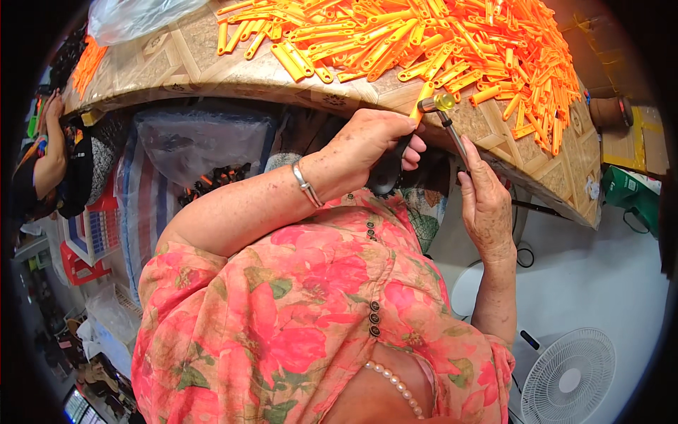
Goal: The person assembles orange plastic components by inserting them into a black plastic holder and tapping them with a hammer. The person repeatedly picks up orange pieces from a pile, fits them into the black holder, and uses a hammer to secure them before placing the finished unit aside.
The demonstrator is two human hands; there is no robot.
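My left hand (385, 141) is closed around an orange plastic handle (423, 99), whose upper end sticks out above the fingers. A black rounded part (385, 175) shows below that hand; whether it joins the handle is hidden. In my right hand (484, 198) is a small hammer (454, 134) with a slim metal shaft and a clear yellow face. Its head lies against or just in front of the orange handle's upper end; I cannot tell if they touch. Beyond both hands, a big heap of orange handles (381, 39) covers much of the patterned table (176, 60).
Plastic film (134, 18) lies at the table's far left. Under the edge, a plastic-lined sack (201, 138) holds black and orange pieces. Another person's arm (49, 159) is at far left. Cardboard boxes (646, 138), a green bag (631, 194) and a white fan (568, 378) stand right.
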